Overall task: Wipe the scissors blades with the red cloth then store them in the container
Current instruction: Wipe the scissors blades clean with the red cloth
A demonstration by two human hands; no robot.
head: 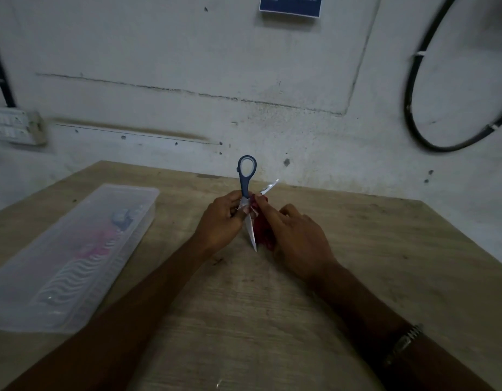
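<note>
Blue-handled scissors (pixel 246 179) are held spread apart above the middle of the wooden table (pixel 272 306). One handle loop sticks up, one blade points down toward me and the other blade tip pokes out to the upper right. My left hand (pixel 221 221) grips them near the pivot. My right hand (pixel 297 238) presses a bunched red cloth (pixel 261 230) against the blades from the right. The cloth is largely hidden under my fingers. A long translucent plastic container (pixel 75 249) lies on the table's left side.
Inside the container lie blurred pink and blue items. A white switch box (pixel 15 125) is fixed to the wall at far left. A black cable loop (pixel 413 108) hangs on the wall at the right. A wristwatch sits on my right wrist.
</note>
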